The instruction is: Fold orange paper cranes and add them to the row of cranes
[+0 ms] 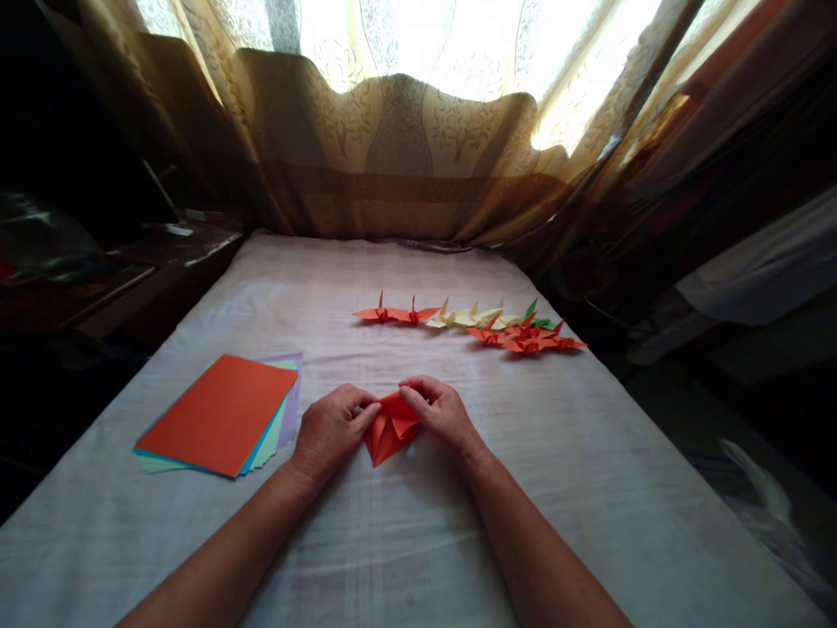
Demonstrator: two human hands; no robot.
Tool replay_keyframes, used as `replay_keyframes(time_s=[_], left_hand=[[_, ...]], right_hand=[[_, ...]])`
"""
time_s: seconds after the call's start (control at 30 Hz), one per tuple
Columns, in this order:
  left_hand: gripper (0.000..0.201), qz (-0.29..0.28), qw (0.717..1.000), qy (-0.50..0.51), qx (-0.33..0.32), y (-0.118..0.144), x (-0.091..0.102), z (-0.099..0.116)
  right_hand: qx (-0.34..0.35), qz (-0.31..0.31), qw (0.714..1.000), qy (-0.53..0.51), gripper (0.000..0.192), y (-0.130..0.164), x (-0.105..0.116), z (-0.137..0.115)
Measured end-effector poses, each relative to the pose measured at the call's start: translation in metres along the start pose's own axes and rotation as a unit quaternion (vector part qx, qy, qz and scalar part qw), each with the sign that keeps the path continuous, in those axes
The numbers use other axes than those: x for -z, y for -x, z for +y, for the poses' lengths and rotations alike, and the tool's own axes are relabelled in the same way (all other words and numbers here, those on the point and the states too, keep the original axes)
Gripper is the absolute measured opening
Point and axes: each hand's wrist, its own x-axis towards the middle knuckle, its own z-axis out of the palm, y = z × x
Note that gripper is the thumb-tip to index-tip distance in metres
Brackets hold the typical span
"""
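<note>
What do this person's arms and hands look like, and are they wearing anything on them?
Both forearms come in bare from the bottom edge, with no sleeves in view. The left hand and right hand wear no gloves, and no rings, watch or bracelets can be seen in this dim light. The fingers look broad with short nails.

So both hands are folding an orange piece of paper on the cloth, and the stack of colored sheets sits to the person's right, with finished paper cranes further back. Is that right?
Not quite. In the head view the stack of colored sheets lies to the person's left, not right. The rest holds: the left hand and right hand fold the orange paper on the cloth, with paper cranes further back.
</note>
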Motion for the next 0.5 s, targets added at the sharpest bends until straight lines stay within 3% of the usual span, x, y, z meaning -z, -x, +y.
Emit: replay_keyframes(time_s=[0.13, 0.3, 0.5], left_hand=[[0.02, 0.002, 1.0, 0.003, -0.011, 0.002, -0.002, 0.002], [0.015, -0.001, 1.0, -0.009, -0.006, 0.002, -0.001, 0.002], [0.009, 0.008, 1.0, -0.018, 0.007, 0.001, -0.002, 0.003]], right_hand=[[0.009, 0.046, 0.999, 0.013, 0.025, 0.001, -0.009, 0.006], [0.024, 0.032, 0.999, 0.004, 0.027, 0.003, -0.011, 0.006], [0.033, 0.027, 0.996, 0.081, 0.036, 0.008, -0.009, -0.004]])
